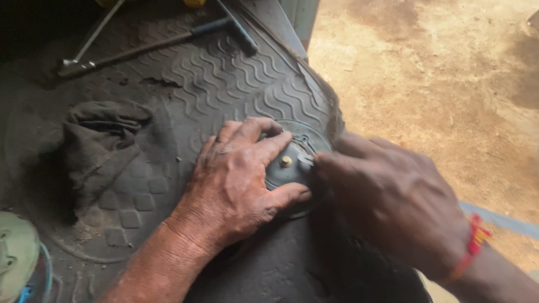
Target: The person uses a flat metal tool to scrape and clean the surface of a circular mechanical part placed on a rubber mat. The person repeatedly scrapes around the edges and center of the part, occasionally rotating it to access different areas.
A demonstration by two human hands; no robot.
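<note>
Head view shows the left hand [238,179] pressed flat on a round grey disc [289,168], fingers spread, likely to keep it from sliding. The right hand [387,196] pinches something small at the disc's edge; what it is I cannot tell. The disc lies flat on a rubber mat [224,78], its brass stud [286,161] pointing up. Left of the disc lies a dirty rag [98,146]. Beyond the disc lies a long wrench [146,47].

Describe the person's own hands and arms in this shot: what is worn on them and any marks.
Both forearms are bare, with no sleeves in view and no gloves. The left hand looks dusty and grimy, with no ring or band showing. The right hand lies in shadow; its wrist carries a red thread wristband with a little yellow in it and loose knotted ends.
</note>
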